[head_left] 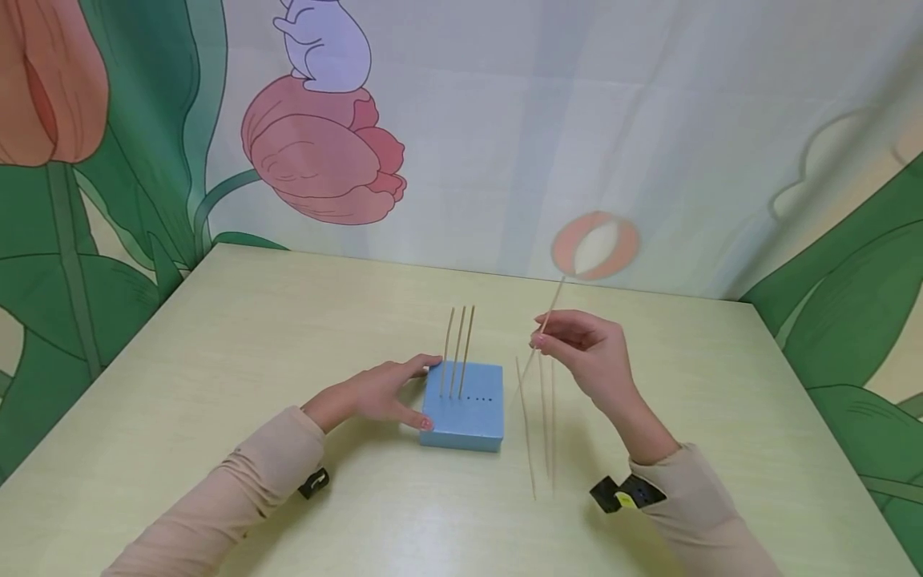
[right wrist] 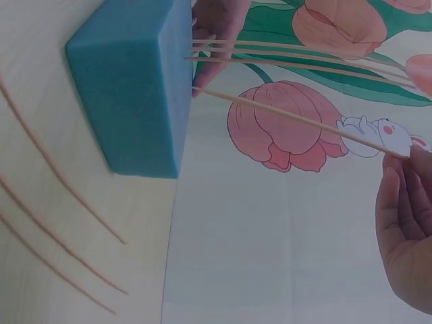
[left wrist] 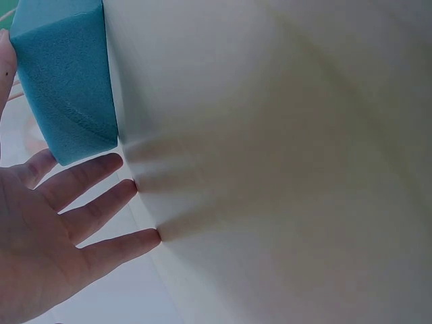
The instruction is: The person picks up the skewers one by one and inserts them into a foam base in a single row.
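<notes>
A blue foam block [head_left: 461,421] with a row of small holes in its top sits on the table. Three thin wooden sticks [head_left: 453,353] stand upright in its left holes. My left hand [head_left: 382,391] holds the block by its left side, thumb at the front corner and forefinger at the back; its other fingers [left wrist: 101,209] spread out, tips on the table. Between thumb and fingertips, my right hand [head_left: 587,353] pinches another thin wooden stick [right wrist: 304,119] near its upper part. That stick slants down to the left, its lower end near the block's right side.
Three loose sticks [head_left: 527,433] lie on the pale table [head_left: 288,320] to the right of the block, below my right hand. Behind the table hangs a cloth [head_left: 469,160] printed with tulips and a white rabbit. A dark device [head_left: 627,493] is strapped at the right wrist.
</notes>
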`<state>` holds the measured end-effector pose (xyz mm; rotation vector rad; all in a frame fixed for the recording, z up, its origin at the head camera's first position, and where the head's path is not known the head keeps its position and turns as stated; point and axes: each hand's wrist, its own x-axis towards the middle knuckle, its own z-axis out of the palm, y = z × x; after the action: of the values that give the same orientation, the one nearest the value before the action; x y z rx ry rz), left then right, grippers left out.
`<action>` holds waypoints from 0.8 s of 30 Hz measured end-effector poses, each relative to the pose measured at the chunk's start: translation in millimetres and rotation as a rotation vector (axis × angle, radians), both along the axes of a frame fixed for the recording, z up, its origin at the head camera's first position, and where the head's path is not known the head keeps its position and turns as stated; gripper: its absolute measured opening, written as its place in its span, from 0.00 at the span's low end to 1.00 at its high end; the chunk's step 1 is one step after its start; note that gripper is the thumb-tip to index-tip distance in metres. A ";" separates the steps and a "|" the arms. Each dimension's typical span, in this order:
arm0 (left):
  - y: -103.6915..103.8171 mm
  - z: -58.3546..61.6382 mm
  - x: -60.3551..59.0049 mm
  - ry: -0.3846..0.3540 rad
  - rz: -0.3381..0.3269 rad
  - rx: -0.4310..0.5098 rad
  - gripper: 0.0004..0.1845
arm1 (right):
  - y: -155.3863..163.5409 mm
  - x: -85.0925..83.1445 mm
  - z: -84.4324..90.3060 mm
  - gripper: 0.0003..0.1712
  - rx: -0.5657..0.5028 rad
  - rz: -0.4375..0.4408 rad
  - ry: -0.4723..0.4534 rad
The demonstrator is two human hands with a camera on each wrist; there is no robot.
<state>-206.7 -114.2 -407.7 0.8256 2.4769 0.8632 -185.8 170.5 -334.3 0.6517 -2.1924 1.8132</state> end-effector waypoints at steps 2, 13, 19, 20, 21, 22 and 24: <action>0.3 0.8 0.6 -0.001 0.001 0.001 0.51 | -4.5 -0.7 0.1 0.10 -0.002 -0.001 0.027; 0.3 2.0 1.3 -0.002 0.009 -0.005 0.51 | -28.9 -4.2 -3.3 0.08 0.041 0.039 0.182; 0.6 2.6 1.5 -0.002 0.014 -0.006 0.51 | -38.5 -5.5 -6.2 0.09 0.043 0.071 0.218; 0.5 2.1 1.2 0.001 0.013 -0.007 0.51 | -39.8 -5.6 -6.5 0.08 0.043 0.076 0.223; 0.4 1.7 1.0 0.002 0.012 -0.006 0.51 | -41.1 -5.7 -6.9 0.08 0.042 0.082 0.227; 0.2 1.1 0.6 0.004 0.011 -0.005 0.51 | -42.1 -5.8 -7.2 0.08 0.045 0.086 0.233; -0.1 -0.1 0.0 0.008 0.008 -0.004 0.51 | -44.0 -6.0 -8.1 0.08 0.049 0.095 0.241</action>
<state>-206.7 -114.4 -407.8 0.8191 2.4895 0.8591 -191.8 126.5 -342.4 0.9462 -2.0834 1.6300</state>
